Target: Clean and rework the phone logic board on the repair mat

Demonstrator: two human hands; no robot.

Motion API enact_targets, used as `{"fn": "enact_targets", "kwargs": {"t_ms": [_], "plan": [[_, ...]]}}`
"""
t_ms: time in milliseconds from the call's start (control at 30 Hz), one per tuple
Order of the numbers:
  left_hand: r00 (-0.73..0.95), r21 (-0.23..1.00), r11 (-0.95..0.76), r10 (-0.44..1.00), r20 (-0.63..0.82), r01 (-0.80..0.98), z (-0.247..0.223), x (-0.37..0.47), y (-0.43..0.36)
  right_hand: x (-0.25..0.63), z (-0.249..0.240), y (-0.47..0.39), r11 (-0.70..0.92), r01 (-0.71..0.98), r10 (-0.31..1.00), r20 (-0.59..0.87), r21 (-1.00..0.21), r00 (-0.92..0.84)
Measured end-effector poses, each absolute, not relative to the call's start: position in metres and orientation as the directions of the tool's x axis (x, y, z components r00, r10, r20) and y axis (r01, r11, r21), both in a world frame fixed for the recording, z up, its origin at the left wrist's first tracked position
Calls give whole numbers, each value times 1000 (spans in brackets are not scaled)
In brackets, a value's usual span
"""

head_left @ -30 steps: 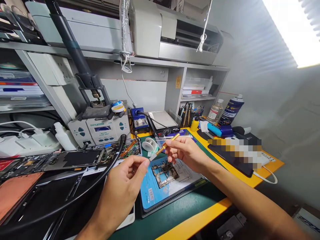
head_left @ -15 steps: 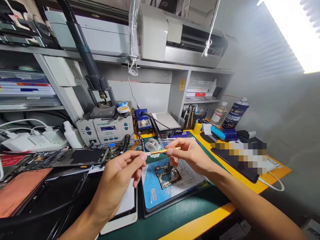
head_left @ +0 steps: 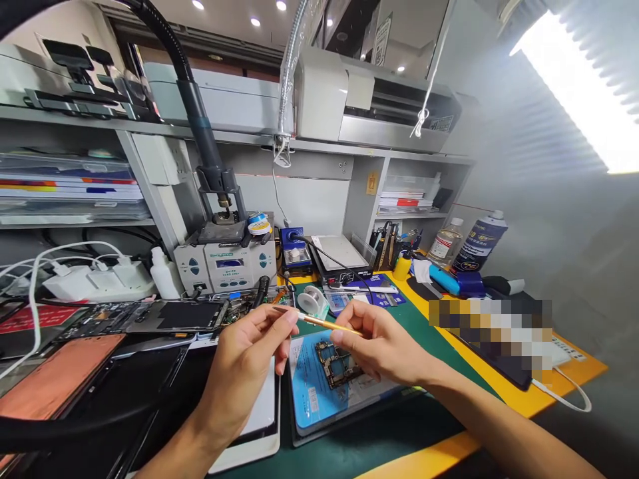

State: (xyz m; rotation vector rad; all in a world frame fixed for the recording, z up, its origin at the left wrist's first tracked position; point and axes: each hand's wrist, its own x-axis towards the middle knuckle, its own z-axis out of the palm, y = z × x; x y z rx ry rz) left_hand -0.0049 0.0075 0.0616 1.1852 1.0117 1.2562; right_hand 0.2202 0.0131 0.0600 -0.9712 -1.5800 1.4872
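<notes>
A thin gold and silver pen-like tool (head_left: 327, 324) spans the gap between my two hands. My left hand (head_left: 252, 356) pinches its silver end, where a dark pointed tip shows beyond the fingers. The fingers of my right hand (head_left: 384, 342) are closed round its gold end. Below them, a phone circuit board (head_left: 332, 366) lies on a blue and white package (head_left: 307, 392), partly covered by my right hand. The package rests on the green mat (head_left: 319, 459).
Behind my hands are a solder spool (head_left: 311, 301), a blue soldering iron stand (head_left: 295, 253) and a hot air station (head_left: 229, 266). Phone parts and a copper-coloured plate (head_left: 62, 372) lie left. A dark phone (head_left: 499, 359), yellow bottle (head_left: 402, 266) and spray can (head_left: 479, 241) are right.
The view has tilted up and shifted left. The tool now slopes down to the right, its dark tip showing past my left fingers, and my right hand sits lower, over part of the board.
</notes>
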Motion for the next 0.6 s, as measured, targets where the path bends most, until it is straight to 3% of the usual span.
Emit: {"fn": "enact_targets", "kwargs": {"t_ms": [367, 467, 600], "plan": [[93, 987, -81, 991, 95, -142, 57, -6, 11, 223, 56, 13, 9, 129, 827, -65, -992, -558], [103, 983, -61, 991, 79, -172, 57, -5, 13, 221, 55, 10, 228, 247, 876, 87, -942, -475], [109, 978, -27, 993, 50, -208, 56, 0, 13, 216, 44, 8, 637, 474, 769, 465, -608, -438]]}}
